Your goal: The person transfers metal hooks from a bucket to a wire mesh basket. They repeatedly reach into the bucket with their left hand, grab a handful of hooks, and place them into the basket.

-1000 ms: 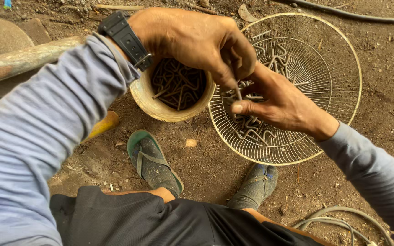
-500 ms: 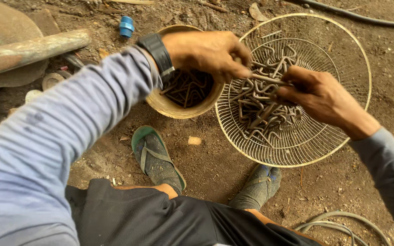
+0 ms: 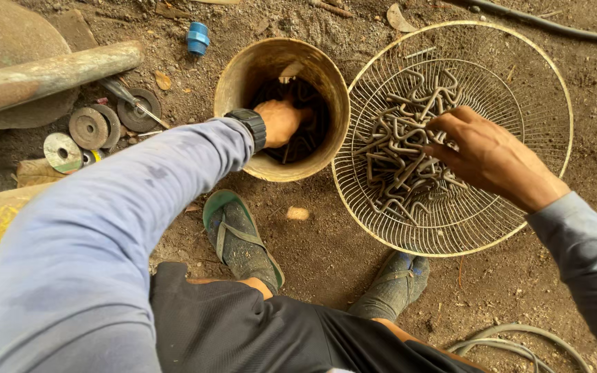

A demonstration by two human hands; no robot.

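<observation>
My left hand (image 3: pixel 281 121), with a black watch on its wrist, reaches down inside a round tan bucket (image 3: pixel 243 69) that holds several dark bent metal pieces (image 3: pixel 312 135). Its fingers are curled among them; whether they grip one is hidden. My right hand (image 3: pixel 485 155) hovers over a round wire fan guard (image 3: pixel 540 90) lying flat on the dirt. Its fingertips touch a pile of bent metal hooks (image 3: pixel 399 155) in the guard's middle. The fingers are bent and pinching at a hook.
A thick rusty pipe (image 3: pixel 50 72) and several grinding discs (image 3: pixel 91 128) lie at the left. A blue fitting (image 3: pixel 198 38) sits beyond the bucket. My sandalled feet (image 3: pixel 240 238) rest below bucket and guard. Hose loops (image 3: pixel 519 338) lie at the bottom right.
My left hand has gone from the guard's edge down into the bucket. My right hand has stayed over the hook pile. The view has tilted, showing more ground at the left.
</observation>
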